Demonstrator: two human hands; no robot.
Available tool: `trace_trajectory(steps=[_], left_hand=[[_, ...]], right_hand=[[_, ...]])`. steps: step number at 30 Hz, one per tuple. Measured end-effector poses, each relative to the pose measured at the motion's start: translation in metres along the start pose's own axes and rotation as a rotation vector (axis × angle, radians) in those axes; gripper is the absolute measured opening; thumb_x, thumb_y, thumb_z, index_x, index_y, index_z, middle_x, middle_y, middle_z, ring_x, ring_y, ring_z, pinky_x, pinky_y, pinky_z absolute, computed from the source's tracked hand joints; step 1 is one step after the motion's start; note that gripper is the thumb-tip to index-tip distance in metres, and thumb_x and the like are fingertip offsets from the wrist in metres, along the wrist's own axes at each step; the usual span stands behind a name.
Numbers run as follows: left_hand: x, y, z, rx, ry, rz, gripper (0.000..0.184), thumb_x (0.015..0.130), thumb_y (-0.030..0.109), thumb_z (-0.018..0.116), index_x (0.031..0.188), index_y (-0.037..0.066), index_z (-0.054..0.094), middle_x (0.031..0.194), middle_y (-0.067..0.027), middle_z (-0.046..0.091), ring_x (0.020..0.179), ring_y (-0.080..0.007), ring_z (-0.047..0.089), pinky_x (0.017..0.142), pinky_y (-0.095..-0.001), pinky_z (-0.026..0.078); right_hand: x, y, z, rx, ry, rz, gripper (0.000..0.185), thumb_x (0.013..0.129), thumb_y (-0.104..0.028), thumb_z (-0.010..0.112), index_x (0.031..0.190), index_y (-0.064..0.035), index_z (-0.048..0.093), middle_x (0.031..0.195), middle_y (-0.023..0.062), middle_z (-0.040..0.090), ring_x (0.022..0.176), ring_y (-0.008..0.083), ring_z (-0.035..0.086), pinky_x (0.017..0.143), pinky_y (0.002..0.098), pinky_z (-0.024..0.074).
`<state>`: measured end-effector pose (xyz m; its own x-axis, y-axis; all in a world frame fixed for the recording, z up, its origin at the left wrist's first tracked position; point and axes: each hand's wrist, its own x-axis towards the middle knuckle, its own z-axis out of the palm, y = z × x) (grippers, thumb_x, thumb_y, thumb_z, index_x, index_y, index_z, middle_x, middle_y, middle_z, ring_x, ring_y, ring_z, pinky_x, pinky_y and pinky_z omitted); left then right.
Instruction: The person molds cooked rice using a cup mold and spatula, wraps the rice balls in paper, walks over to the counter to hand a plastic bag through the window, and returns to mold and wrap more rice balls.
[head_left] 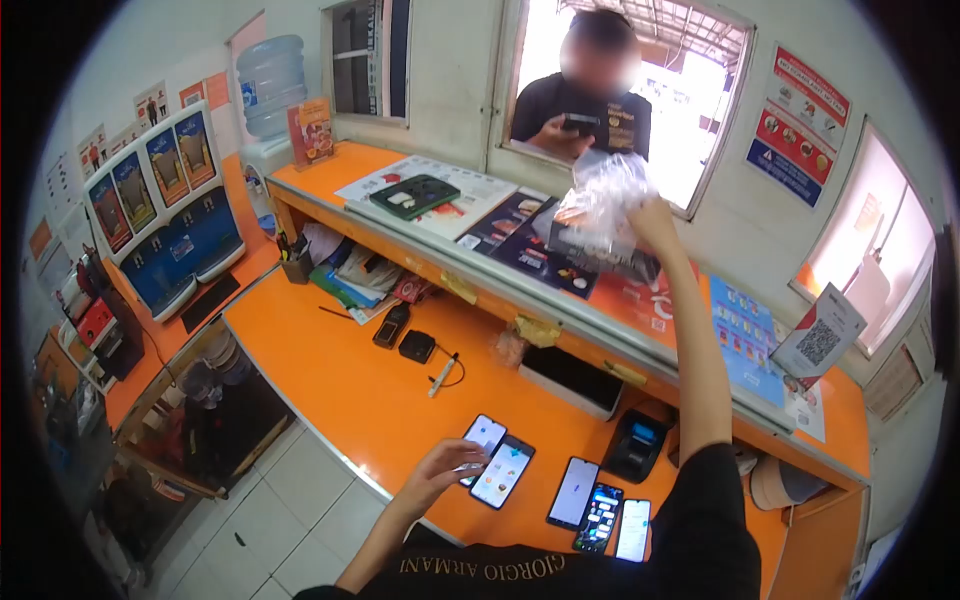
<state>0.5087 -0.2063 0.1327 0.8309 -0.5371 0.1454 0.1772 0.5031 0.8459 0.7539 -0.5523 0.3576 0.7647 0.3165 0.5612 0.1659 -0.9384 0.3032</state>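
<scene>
My right hand is stretched up to the raised counter and closed on the top of a clear plastic bag. Inside the bag is a dark-sided container, its contents hard to make out through the shiny plastic. Low on the orange desk, my left hand lies with fingers extended over the edge of a smartphone, beside a second smartphone with a lit screen. Three more lit phones lie to the right: a phone, a dark-screened phone and a smaller phone.
A person holding a phone stands at the window beyond the counter. A green tray and a QR-code stand are on the counter. A card terminal and a black handset sit on the desk.
</scene>
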Motion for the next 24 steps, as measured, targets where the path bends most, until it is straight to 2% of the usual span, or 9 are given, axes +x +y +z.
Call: trace_trajectory(steps=[1,3,6,10,13,17,19,21,24], left_hand=[[-0.020,-0.001,-0.005,0.000,0.012,-0.018,0.056,0.078,0.035,0.062,0.120,0.005,0.040,0.123,-0.0131,0.042,0.116,-0.0304,0.042,0.094,-0.0439,0.036],[-0.053,0.004,-0.012,0.057,0.283,0.024,0.052,0.079,0.034,0.060,0.118,0.005,0.041,0.117,-0.0117,0.046,0.110,-0.0279,0.046,0.091,-0.0416,0.039],[-0.096,0.001,-0.029,0.020,0.477,0.078,0.043,0.082,0.024,0.057,0.116,0.003,0.041,0.115,-0.0115,0.046,0.107,-0.0248,0.048,0.092,-0.0391,0.040],[-0.121,0.012,-0.032,0.048,0.706,0.172,0.029,0.083,0.017,0.057,0.107,0.005,0.047,0.111,-0.0086,0.047,0.101,-0.0217,0.051,0.087,-0.0359,0.043],[-0.133,0.017,-0.037,0.141,0.840,0.156,0.019,0.084,0.022,0.057,0.096,0.009,0.050,0.106,-0.0053,0.047,0.098,-0.0198,0.051,0.083,-0.0351,0.043],[-0.163,0.020,-0.045,0.076,0.847,0.196,0.009,0.088,0.013,0.048,0.084,0.006,0.051,0.104,-0.0075,0.051,0.093,-0.0199,0.054,0.079,-0.0341,0.045],[-0.186,0.021,-0.052,0.081,0.882,0.156,0.013,0.087,0.011,0.045,0.076,0.006,0.048,0.103,-0.0079,0.052,0.094,-0.0219,0.054,0.079,-0.0346,0.045],[-0.215,0.022,-0.061,0.062,0.874,0.209,0.012,0.087,0.011,0.042,0.077,0.007,0.046,0.099,-0.0080,0.052,0.091,-0.0219,0.054,0.077,-0.0338,0.045],[-0.264,0.036,-0.058,-0.036,0.968,0.405,0.008,0.089,0.015,0.040,0.085,0.010,0.044,0.094,-0.0077,0.051,0.086,-0.0209,0.053,0.074,-0.0328,0.043]], right_hand=[[0.015,0.009,0.036,0.428,0.187,0.345,0.026,0.074,-0.020,0.053,0.091,0.0002,0.058,0.083,0.0224,0.060,0.081,0.0377,0.058,0.073,0.0452,0.0449],[0.032,0.019,0.057,0.621,0.132,0.369,0.033,0.073,-0.023,0.054,0.095,0.0008,0.056,0.093,0.0247,0.059,0.089,0.0420,0.055,0.078,0.0456,0.0432],[0.050,0.041,0.114,0.519,0.042,0.391,0.033,0.073,-0.022,0.055,0.097,-0.0005,0.057,0.098,0.0250,0.057,0.093,0.0409,0.054,0.079,0.0454,0.0432],[0.055,0.029,0.121,0.559,0.165,0.486,0.032,0.073,-0.021,0.055,0.098,-0.0017,0.057,0.097,0.0242,0.058,0.094,0.0398,0.054,0.080,0.0449,0.0426],[0.046,0.030,0.121,0.545,0.179,0.544,0.033,0.073,-0.023,0.056,0.098,-0.0017,0.057,0.097,0.0230,0.058,0.095,0.0384,0.054,0.081,0.0440,0.0423],[0.032,0.020,0.109,0.507,0.242,0.614,0.033,0.071,-0.024,0.061,0.098,-0.0047,0.057,0.094,0.0196,0.059,0.095,0.0348,0.053,0.083,0.0408,0.0401],[0.022,-0.012,0.081,0.465,0.332,0.624,0.031,0.071,-0.023,0.061,0.096,-0.0058,0.058,0.093,0.0181,0.059,0.094,0.0334,0.053,0.083,0.0405,0.0393],[0.014,-0.073,0.048,0.530,0.731,0.684,0.020,0.074,-0.018,0.059,0.090,-0.0062,0.058,0.087,0.0154,0.056,0.090,0.0306,0.052,0.082,0.0405,0.0381],[-0.022,-0.242,-0.033,0.965,0.755,0.370,0.016,0.078,-0.017,0.056,0.085,-0.0031,0.053,0.083,0.0129,0.053,0.084,0.0302,0.050,0.077,0.0379,0.0386]])
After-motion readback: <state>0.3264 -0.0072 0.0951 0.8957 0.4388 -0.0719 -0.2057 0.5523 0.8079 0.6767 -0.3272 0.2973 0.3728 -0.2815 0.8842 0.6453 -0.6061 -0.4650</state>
